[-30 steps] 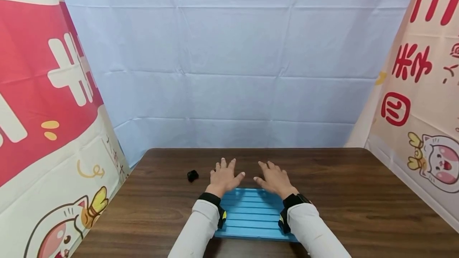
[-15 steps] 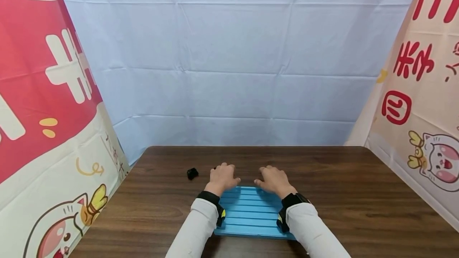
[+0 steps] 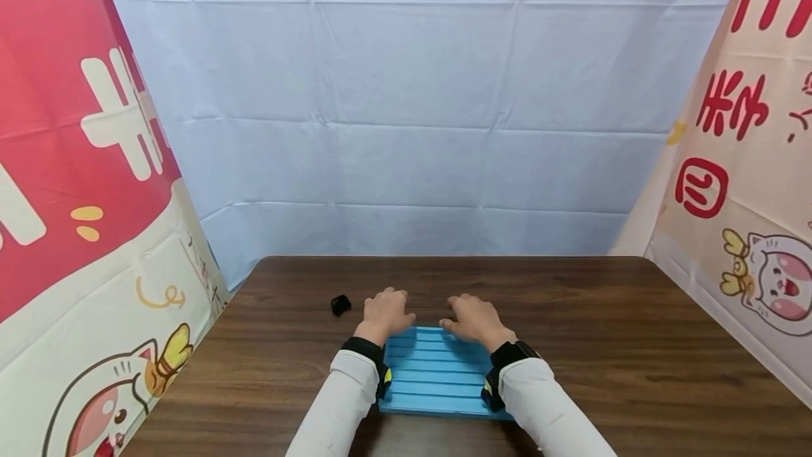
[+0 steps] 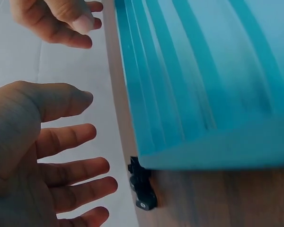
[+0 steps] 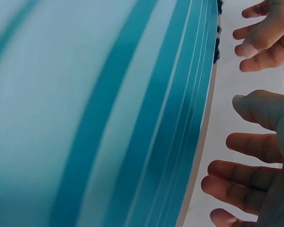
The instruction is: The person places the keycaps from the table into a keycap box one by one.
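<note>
A light-blue ridged board (image 3: 438, 381) lies flat on the dark wooden table, its grooves running sideways. My left hand (image 3: 384, 314) hovers at its far left corner, fingers loosely bent and thumb pointing inward. Opposite it, my right hand (image 3: 474, 320) is held over the far right corner in much the same pose. Both palms face each other, holding nothing. In the left wrist view, spread fingers (image 4: 80, 168) stand apart from the board's edge (image 4: 137, 118). The right wrist view likewise shows a gap between the fingertips (image 5: 220, 172) and the board (image 5: 132, 118).
A small black object (image 3: 340, 305) sits on the table (image 3: 603, 344) left of my left hand. Black jointed pieces (image 4: 143, 189) show beyond the board's corner in the left wrist view. A pale blue cloth (image 3: 406, 104) hangs behind the table, with printed banners (image 3: 729, 182) at both sides.
Both hands have lowered their fingers from a spread, raised pose to a bent one, and have shifted slightly left. The board and black object keep their places; the head view has tilted a little.
</note>
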Tool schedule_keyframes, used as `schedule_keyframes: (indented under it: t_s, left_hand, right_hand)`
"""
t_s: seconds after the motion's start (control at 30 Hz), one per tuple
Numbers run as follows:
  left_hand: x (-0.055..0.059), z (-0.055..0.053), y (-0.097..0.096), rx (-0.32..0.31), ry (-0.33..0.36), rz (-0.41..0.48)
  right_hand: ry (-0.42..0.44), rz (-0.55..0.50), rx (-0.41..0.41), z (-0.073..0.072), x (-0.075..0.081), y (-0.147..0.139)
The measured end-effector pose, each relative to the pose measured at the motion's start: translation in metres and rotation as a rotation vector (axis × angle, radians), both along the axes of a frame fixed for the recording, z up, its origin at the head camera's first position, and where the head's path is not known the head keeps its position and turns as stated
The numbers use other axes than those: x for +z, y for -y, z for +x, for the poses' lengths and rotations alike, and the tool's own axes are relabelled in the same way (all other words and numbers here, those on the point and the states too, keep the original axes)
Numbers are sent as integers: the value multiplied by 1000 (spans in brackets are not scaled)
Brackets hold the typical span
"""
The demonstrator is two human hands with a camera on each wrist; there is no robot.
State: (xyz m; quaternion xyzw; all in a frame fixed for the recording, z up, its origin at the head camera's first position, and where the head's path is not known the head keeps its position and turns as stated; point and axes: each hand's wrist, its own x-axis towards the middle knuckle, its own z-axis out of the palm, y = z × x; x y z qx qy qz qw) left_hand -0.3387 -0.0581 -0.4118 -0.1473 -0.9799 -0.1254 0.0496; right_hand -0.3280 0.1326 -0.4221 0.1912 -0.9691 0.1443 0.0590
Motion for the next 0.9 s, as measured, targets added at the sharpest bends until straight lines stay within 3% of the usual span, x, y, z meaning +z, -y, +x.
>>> schedule_keyframes:
  t_s: [0.23, 0.5, 0.9]
  left_hand:
    - [-3, -2, 14, 12, 13, 23]
    - [-7, -8, 28, 13, 8, 59]
    - [-14, -11, 50, 20, 42, 58]
  right_hand:
    - [22, -41, 76, 6, 6, 13]
    - [25, -38, 109, 10, 9, 21]
    - [49, -8, 179, 14, 4, 32]
